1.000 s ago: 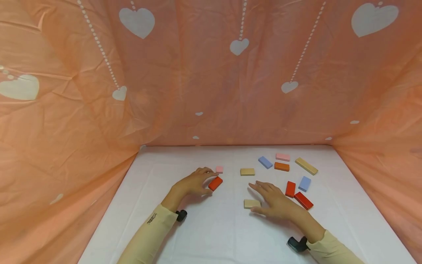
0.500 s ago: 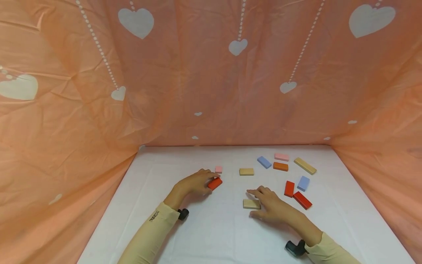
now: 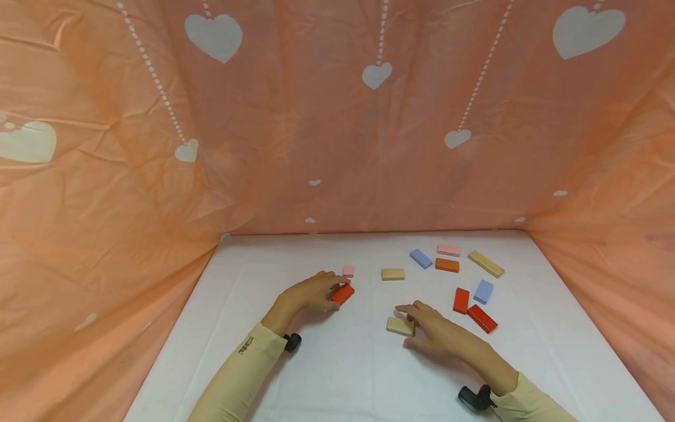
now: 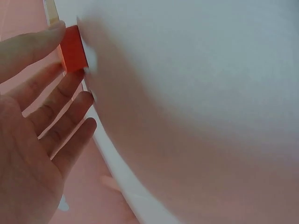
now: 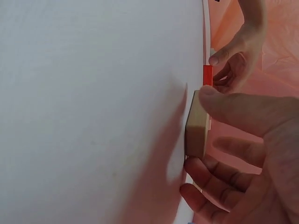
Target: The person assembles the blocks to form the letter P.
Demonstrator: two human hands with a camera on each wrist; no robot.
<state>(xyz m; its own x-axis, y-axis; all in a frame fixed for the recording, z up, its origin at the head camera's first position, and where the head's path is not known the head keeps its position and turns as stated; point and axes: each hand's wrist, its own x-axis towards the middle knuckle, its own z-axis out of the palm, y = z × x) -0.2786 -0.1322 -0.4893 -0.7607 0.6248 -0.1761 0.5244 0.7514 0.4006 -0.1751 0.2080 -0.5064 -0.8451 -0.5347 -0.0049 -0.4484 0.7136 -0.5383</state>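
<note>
My left hand (image 3: 313, 293) pinches a red block (image 3: 343, 295) lying at a slant on the white table; in the left wrist view, the thumb and fingertips hold the red block (image 4: 73, 49) from opposite sides. My right hand (image 3: 435, 332) has its thumb and bent fingers around the right end of a beige block (image 3: 400, 326). Seen from the right wrist, the thumb of that hand (image 5: 243, 154) is at one end of the beige block (image 5: 196, 128) and a fingertip meets the other end.
Beyond the hands lie a small pink block (image 3: 348, 271) and a tan block (image 3: 392, 274). To the right, blue (image 3: 420, 258), pink (image 3: 448, 250), orange (image 3: 447, 265), long tan (image 3: 486, 264) and red (image 3: 482, 319) blocks are scattered. An orange curtain (image 3: 337, 129) surrounds the white table (image 3: 316, 375).
My left fingers have closed in on the red block. The right hand has shifted slightly down and drawn its fingers nearer the beige block, which has turned a little, its right end towards me.
</note>
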